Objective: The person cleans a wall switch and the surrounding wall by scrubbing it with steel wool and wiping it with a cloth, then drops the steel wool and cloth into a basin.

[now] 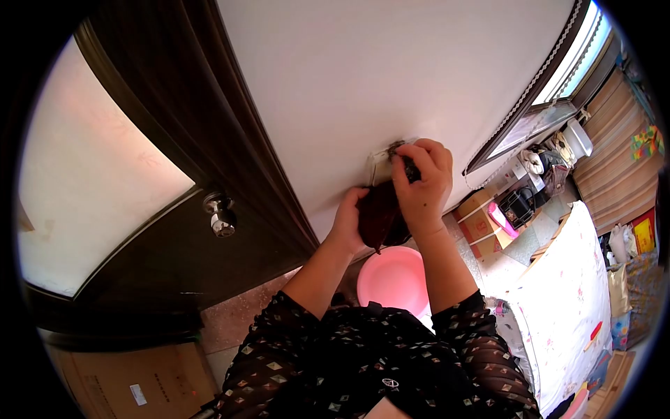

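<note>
One dark maroon cloth-like item point(380, 211), drooping | left hand point(348, 220) curled on its edge | right hand point(428, 187) half-curled, hold unclear

2 bare hands point(349, 220) point(427, 178) and 1 dark red, floppy thing point(380, 213) are showing. 1 round pink plastic tub point(391, 278) is sitting below, 1 shiny silver metal doorknob point(222, 216) is sticking out, and 2 brown cardboard boxes point(132, 373) are standing around.
</note>
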Action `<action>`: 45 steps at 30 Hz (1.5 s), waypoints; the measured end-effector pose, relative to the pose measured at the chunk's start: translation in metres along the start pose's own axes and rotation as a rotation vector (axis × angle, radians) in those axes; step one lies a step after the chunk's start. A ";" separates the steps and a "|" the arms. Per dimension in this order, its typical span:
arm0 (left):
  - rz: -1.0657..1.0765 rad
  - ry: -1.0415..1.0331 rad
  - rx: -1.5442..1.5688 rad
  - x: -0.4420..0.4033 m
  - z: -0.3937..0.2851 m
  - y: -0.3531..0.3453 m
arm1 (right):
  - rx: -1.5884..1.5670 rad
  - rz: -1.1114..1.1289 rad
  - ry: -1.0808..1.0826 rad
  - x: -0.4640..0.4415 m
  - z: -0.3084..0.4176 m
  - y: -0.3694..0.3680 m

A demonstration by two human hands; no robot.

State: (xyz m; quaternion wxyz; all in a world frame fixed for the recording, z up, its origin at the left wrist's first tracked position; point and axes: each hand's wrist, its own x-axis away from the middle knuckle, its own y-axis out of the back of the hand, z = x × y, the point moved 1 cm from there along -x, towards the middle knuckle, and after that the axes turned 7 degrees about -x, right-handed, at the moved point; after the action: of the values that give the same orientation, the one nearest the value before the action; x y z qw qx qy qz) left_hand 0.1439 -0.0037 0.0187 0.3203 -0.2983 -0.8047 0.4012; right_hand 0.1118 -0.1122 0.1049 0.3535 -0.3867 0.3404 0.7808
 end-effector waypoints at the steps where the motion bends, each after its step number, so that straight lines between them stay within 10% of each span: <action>1: 0.002 0.000 0.019 -0.001 0.001 0.002 | 0.001 -0.001 0.001 0.000 0.003 -0.001; 35: -0.096 0.048 0.016 0.015 -0.004 -0.020 | 0.173 0.083 0.156 -0.011 0.003 0.005; 41: 0.235 0.084 0.175 0.011 -0.004 -0.013 | 0.168 0.091 0.103 -0.016 0.000 0.011; 45: -0.063 0.028 0.026 0.009 -0.002 -0.012 | 0.111 0.159 0.214 -0.013 0.020 0.005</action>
State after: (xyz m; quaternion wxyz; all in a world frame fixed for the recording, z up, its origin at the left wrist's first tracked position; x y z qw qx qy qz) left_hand 0.1378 -0.0022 0.0322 0.3478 -0.2741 -0.8039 0.3971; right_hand 0.1059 -0.1023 0.1266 0.2732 -0.4194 0.4484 0.7406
